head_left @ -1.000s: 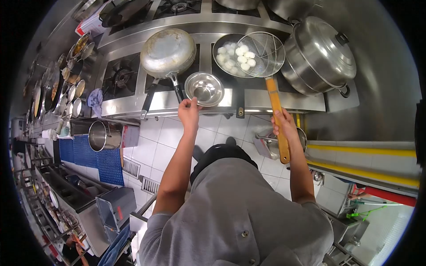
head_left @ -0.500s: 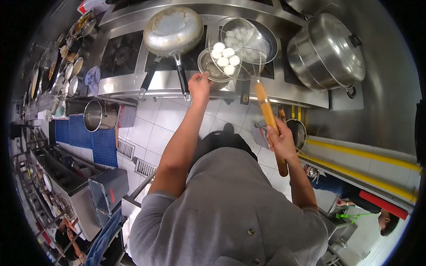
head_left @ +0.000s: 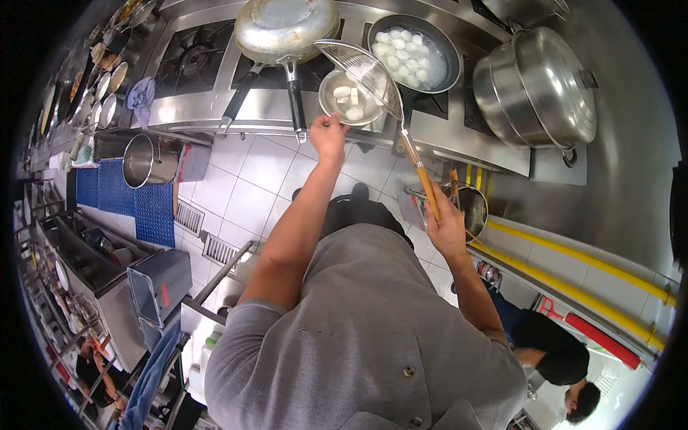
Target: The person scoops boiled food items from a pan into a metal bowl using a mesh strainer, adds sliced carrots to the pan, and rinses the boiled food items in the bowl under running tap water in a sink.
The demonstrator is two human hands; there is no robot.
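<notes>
Skimmer (head_left: 362, 66): tilted over the bowl (head_left: 330, 102); too steep a tip could throw any white pieces (head_left: 342, 92) left in it past the rim.
Bowl: at the stove's (head_left: 444, 129) front, with pieces inside; a knock from the skimmer could upset it (the hold looks light).
Left hand (head_left: 330, 136): nearly closed, fingertips at the bowl's near rim.
Right hand (head_left: 446, 226): closed round the skimmer's handle (head_left: 428, 190).

By the front edge of the stove (head_left: 459, 136), pieces (head_left: 354, 113) lie in the bowl (head_left: 373, 111), partly under the strainer (head_left: 362, 66). Behind: stacked pans (head_left: 287, 29) left, another pan (head_left: 453, 63) right, then the pot (head_left: 530, 93) at the right end.
</notes>
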